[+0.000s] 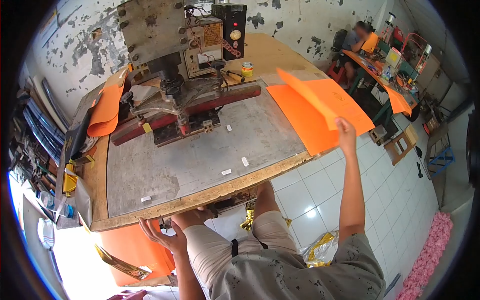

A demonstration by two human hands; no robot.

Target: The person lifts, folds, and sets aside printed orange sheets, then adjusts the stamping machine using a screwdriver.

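My right hand [346, 134] is closed on the corner of an orange sheet [312, 100], which is lifted and bent at the table's right side. Beneath it lies a stack of orange sheets [352, 111] with small dark print on top. My left hand [167, 237] is at the front table edge [200, 200], fingers spread, with nothing visible in it. A heavy press [172, 85] with a red bar stands over the grey metal plate [200, 167]. Small white tabs [245, 161] are stuck to the plate.
More orange sheets [106, 111] lie curled at the left, and others [142, 250] stand under the table. A yellow tin [247, 69] stands behind the press. Gold foil [320, 247] lies on the tiled floor. Another person [356, 42] sits at a far bench.
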